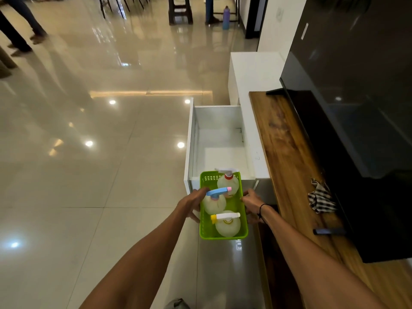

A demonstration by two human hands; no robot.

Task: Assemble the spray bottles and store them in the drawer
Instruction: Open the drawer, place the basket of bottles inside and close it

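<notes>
A green plastic basket point(244, 216) is held in the air just in front of the white drawer point(189, 139), which stands pulled open. My left hand point(192, 202) grips the basket's left rim and my right hand point(253, 202) grips its right rim. Three pale round spray bottles stand in the basket: one with a white and red head point(227, 180) at the far end, one with a blue and pink head point(214, 202) in the middle, one with a white and yellow head point(227, 224) nearest me. The basket's far end overlaps the drawer's near edge.
A wooden counter point(287, 157) runs along the right, with a checked cloth point(320, 197) on it and a large black screen point(356, 97) standing behind. Glossy floor tiles point(100, 163) spread to the left. A person's legs point(20, 25) stand at the far left; a purple bottle point(226, 17) stands far off.
</notes>
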